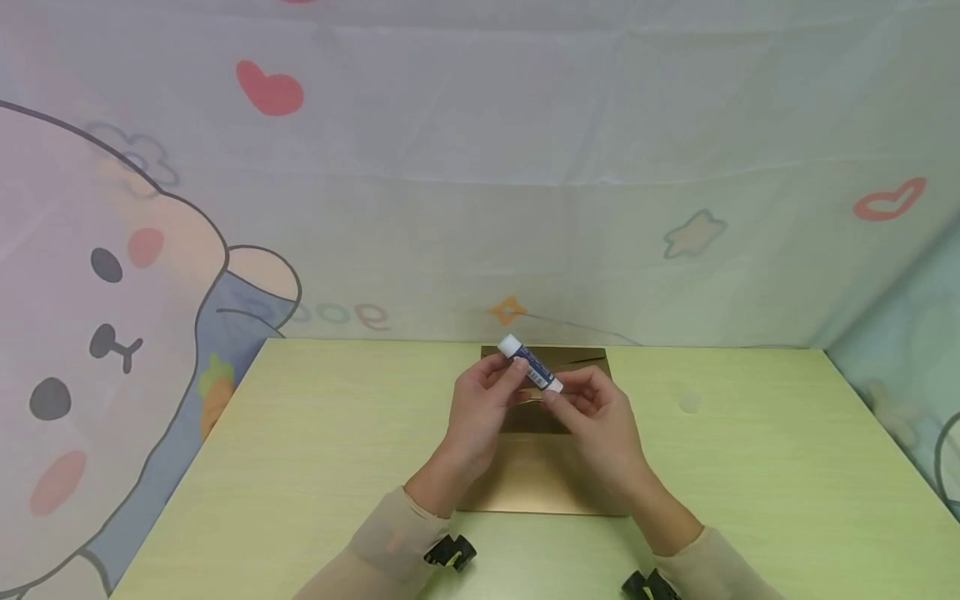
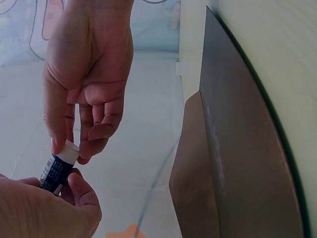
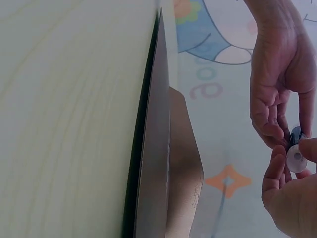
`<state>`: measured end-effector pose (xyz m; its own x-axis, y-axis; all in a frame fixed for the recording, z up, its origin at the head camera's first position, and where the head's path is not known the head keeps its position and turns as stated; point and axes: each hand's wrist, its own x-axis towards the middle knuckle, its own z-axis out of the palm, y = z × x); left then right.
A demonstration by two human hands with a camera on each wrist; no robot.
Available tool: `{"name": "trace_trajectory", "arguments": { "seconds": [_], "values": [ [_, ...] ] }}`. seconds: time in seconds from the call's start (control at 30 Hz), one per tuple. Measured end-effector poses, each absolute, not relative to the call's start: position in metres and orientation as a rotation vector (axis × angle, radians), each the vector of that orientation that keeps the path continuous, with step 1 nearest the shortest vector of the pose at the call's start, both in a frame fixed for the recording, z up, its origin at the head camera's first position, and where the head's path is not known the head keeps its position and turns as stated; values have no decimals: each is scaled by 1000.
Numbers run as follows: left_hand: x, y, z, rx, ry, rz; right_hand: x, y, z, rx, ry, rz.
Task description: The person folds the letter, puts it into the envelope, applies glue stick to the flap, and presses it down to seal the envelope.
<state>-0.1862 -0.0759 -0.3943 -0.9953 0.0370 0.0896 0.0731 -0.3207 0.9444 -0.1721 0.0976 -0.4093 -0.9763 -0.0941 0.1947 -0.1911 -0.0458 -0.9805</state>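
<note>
A small glue stick (image 1: 534,367) with a blue, barcoded label and white ends is held aslant above a brown, envelope-like paper piece (image 1: 543,475). My left hand (image 1: 480,408) pinches its labelled body between thumb and fingers. The white lower end is between the thumb and fingers of my right hand (image 1: 603,421). In the left wrist view, the right hand (image 2: 91,74) comes down from above and the left hand (image 2: 44,208) lies below. The right wrist view shows the stick's round white end (image 3: 297,158) facing the camera. Both hands partly cover the paper's darker back part.
The brown paper lies on a pale yellow-green table (image 1: 322,433), its flap (image 3: 183,158) raised somewhat. A small whitish round spot or disc (image 1: 690,403) is on the table to the right. A printed curtain (image 1: 480,167) hangs behind the table's back edge.
</note>
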Motion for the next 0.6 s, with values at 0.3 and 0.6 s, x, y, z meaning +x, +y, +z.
{"name": "trace_trajectory", "arguments": {
  "seconds": [0.3, 0.6],
  "values": [
    [-187, -76, -393, -154, -1799, -2530, -176, 98, -408, 251, -2104, 2428],
    [-186, -74, -394, -137, -1788, -2547, -174, 98, -408, 243, -2058, 2463]
  ]
}}
